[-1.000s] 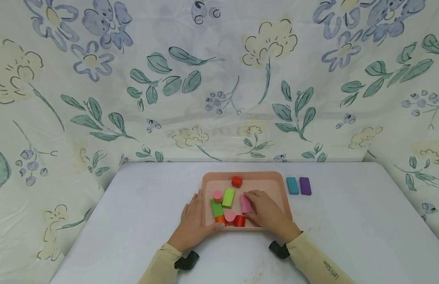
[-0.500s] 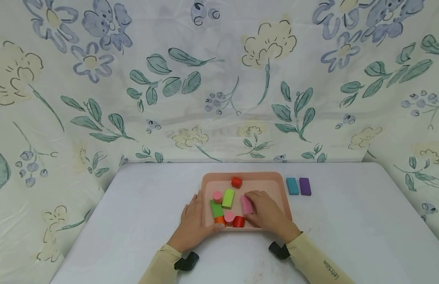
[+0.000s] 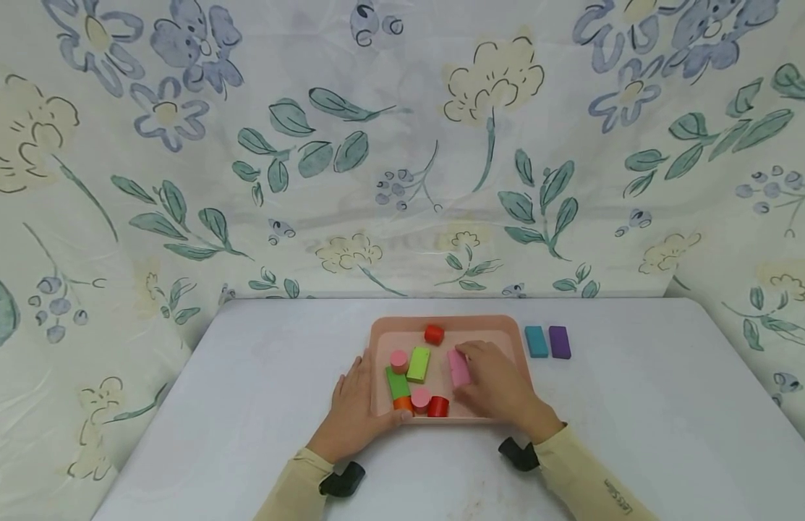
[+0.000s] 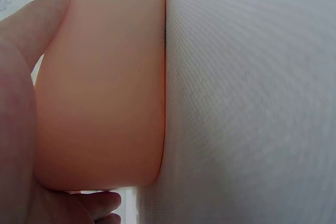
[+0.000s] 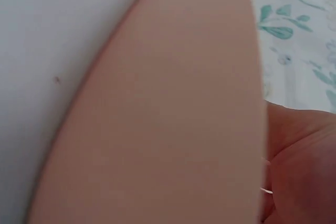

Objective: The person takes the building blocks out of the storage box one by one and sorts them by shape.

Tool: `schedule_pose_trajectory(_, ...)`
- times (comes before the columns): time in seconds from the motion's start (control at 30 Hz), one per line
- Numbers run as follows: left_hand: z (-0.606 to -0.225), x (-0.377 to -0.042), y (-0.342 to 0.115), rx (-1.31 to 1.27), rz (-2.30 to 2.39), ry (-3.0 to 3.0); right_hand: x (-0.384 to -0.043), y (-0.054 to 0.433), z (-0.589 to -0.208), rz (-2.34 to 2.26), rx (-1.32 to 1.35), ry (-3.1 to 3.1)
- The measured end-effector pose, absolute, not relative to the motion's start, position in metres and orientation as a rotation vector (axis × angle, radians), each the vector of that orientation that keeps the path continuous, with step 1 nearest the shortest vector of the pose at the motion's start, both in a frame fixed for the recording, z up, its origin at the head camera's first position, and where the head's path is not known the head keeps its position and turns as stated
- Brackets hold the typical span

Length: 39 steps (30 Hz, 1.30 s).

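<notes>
A salmon-pink tray lies on the white table. My left hand rests against its left side and near front corner, fingers straight along the side, thumb by the front rim. In the left wrist view the thumb lies against the tray wall. Inside the tray, my right hand pinches a pink rectangular block, partly hidden by the fingers. In the right wrist view the tray wall hides the block and most of the hand.
Left in the tray are a lime block, a green block, pink cylinders, red cylinders and an orange piece. Outside, right of the tray, lie a blue block and a purple block. Flowered cloth hangs behind.
My right hand has shifted slightly right and away from me with the pink block, which now lies farther from the lime block. My left hand has stayed in place.
</notes>
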<state>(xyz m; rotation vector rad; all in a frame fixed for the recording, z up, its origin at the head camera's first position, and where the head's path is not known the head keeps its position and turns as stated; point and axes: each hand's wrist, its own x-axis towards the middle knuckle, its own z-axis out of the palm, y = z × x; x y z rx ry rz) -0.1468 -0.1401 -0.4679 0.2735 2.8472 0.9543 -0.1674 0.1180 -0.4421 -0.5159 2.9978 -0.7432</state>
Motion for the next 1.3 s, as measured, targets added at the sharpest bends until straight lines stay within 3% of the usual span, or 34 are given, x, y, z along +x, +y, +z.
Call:
schedule_pose_trajectory(0.23, -0.467, -0.146, -0.139, 0.26, 0.956, 2.84, -0.167, 0.129, -0.435, -0.662, -0.563, 3.036)
schedule_pose_trajectory(0.6, -0.466, -0.147, -0.139, 0.253, 0.98, 2.833, -0.167, 0.145, -0.426, -0.857, -0.381, 2.952)
schedule_pose_trajectory(0.9, -0.467, -0.149, -0.139, 0.245, 1.026, 2.812, -0.178, 0.162, -0.422, -1.148, -0.386, 2.853)
schedule_pose_trajectory(1.3, -0.468, -0.149, -0.139, 0.229, 1.077, 2.821, -0.179, 0.18, -0.412, -0.972, -0.321, 2.986)
